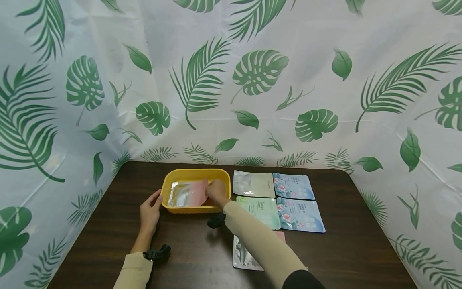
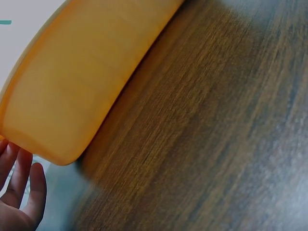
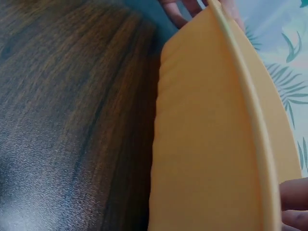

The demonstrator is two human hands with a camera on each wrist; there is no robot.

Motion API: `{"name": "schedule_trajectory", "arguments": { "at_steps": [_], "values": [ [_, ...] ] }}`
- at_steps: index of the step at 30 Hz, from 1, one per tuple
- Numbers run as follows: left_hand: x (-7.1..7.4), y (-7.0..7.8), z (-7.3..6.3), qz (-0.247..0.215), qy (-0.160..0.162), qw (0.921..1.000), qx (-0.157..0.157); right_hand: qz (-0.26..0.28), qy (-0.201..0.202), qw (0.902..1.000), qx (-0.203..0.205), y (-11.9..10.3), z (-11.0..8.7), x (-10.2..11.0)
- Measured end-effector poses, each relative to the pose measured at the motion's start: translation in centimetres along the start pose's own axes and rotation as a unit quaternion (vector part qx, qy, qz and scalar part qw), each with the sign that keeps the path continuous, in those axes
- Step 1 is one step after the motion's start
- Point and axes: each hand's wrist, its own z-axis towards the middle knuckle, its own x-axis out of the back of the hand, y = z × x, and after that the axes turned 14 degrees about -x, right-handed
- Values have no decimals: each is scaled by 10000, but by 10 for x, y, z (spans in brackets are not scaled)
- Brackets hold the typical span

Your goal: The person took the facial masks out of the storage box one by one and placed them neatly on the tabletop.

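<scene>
A yellow plastic bin (image 1: 195,210) stands on the table, its outer wall (image 2: 82,86) filling much of the left wrist view. My left hand (image 1: 149,210) holds the bin's left end, with its thumb at the rim. Inside the bin, my right hand (image 1: 217,190) pinches the pink end of a silver-and-pink face mask packet (image 1: 196,193). That packet's silver end lies toward the bin's left side. In the right wrist view, the bin's wall (image 3: 207,120) hides most of the right hand, and only a few fingers (image 3: 294,211) show.
Right of the bin lie flat packets: a silver-cream one (image 1: 254,184), a green one (image 1: 261,210) and two blue floral ones (image 1: 294,186). Another silver-and-pink packet (image 1: 243,255) lies nearer, partly under the right forearm. A leaf-patterned curtain (image 1: 252,112) surrounds the dark wooden table (image 1: 346,241).
</scene>
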Motion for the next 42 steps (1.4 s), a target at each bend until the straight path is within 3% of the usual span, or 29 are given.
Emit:
{"name": "schedule_trajectory", "arguments": {
  "at_steps": [7, 16, 28, 42],
  "values": [
    [-1, 3, 0, -10, -28, 10000, 6, 1069, -430, 9933, 8, -3, 1, 12],
    [0, 2, -1, 64, -79, 9999, 62, 1504, -1196, 9813, -131, -5, -5, 35],
    [1, 3, 1, 154, -152, 9998, 26, 1981, -1309, 9708, -340, 1, -4, 66],
    [0, 2, -1, 135, -74, 9999, -25, 2364, -1491, 9601, -61, 22, -18, 108]
  ]
}}
